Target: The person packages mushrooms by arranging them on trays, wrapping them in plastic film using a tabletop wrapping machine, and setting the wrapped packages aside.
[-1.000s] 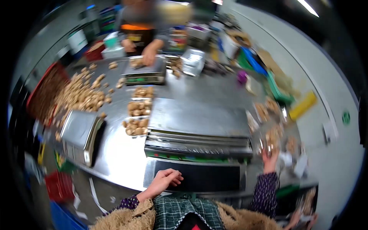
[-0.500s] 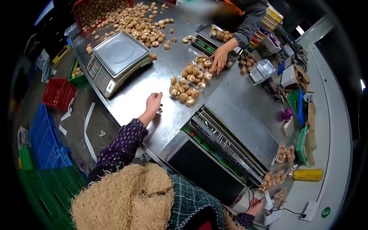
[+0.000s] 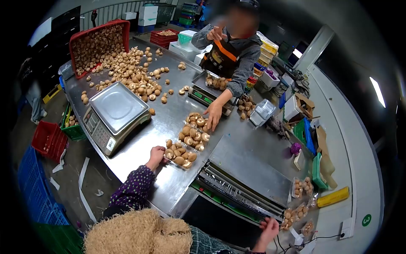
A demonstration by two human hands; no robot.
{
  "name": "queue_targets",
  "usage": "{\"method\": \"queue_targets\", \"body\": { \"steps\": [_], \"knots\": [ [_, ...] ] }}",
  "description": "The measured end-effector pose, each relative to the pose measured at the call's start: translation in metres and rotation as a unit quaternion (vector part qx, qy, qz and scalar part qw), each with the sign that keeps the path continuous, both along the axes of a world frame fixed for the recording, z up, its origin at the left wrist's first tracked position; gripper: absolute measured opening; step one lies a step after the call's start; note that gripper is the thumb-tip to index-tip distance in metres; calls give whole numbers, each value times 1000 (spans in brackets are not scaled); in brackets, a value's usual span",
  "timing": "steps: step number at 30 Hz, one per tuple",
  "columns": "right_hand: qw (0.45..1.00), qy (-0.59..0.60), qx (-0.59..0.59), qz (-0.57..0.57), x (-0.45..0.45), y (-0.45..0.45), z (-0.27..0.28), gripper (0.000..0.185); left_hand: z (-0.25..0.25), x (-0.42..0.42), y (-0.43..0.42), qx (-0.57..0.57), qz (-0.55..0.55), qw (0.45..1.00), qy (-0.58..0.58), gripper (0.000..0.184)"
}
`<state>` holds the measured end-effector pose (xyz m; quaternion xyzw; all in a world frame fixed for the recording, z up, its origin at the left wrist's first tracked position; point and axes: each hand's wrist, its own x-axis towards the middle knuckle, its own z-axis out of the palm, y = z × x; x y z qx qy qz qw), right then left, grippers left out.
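- The table [image 3: 169,114], of metal, carries the work before the person.
- The machine [image 3: 237,192] stands to the right, close to the person's body.
- The scale [image 3: 120,108] stands farther left.
- The near tray [image 3: 175,165] lies just beyond the machine's left end; two more trays [image 3: 189,147] are behind it, with the co-worker's hand [image 3: 215,114] just beside them.
- The left hand [image 3: 156,156] is at the near tray's left end, fingers bent, seemingly touching it; how tightly, I cannot tell. Taking hold seems the step in hand.
- The right hand [image 3: 269,230] is half open by the machine's right end, holding nothing I can see, well apart from the tray.
- The mushrooms [image 3: 179,161] are heaped in it, so moving it would call, I judge, for a level grip.
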<state>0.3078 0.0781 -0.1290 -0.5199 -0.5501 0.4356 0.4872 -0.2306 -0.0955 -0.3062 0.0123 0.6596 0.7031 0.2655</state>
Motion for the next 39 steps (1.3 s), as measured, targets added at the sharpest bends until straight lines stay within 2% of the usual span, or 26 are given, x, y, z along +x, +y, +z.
{"method": "queue_targets", "body": {
  "steps": [2,6,11,16,21,23,24,25,26,28,29,32,34,36,38,39],
  "knots": [
    [994,-6,37,100,-50,-22,21,15,9,10,-27,-1,41,999,-1,24],
    [971,-6,29,237,-105,-55,42,13,48,17,-85,19,54,998,-4,25],
    [949,-29,3,312,-125,-73,43,13,103,28,-124,51,53,997,14,21],
    [931,-46,-7,363,-121,-80,46,13,167,57,-118,95,53,994,32,18],
    [928,-55,42,366,-104,-70,42,11,212,88,-62,118,-6,993,29,20],
    [917,-98,66,381,-98,-55,43,9,215,101,-23,153,-51,986,40,22],
    [914,-90,111,379,-95,-39,50,9,204,108,13,176,-113,977,34,22],
    [914,-111,138,366,-95,-23,56,9,218,132,36,192,-105,976,-4,24],
    [925,-118,120,342,-95,-9,63,9,206,135,60,185,-129,974,-3,26],
    [930,-119,182,296,-100,22,77,12,209,163,97,183,-168,969,-10,32],
    [924,-171,224,260,-104,34,88,14,203,178,110,171,-173,970,-23,33],
    [922,-165,261,232,-122,85,76,21,198,199,159,136,-177,973,-64,35],
    [861,-322,359,161,-132,109,58,27,203,215,169,142,-226,961,-69,34],
    [866,-335,323,185,-132,124,54,26,190,217,182,102,-249,960,-73,33],
    [889,-291,280,216,-137,135,38,23,191,204,175,30,-338,941,9,36],
    [895,-292,256,220,-142,128,45,22,187,195,172,-25,-299,941,155,36]
  ]
}}
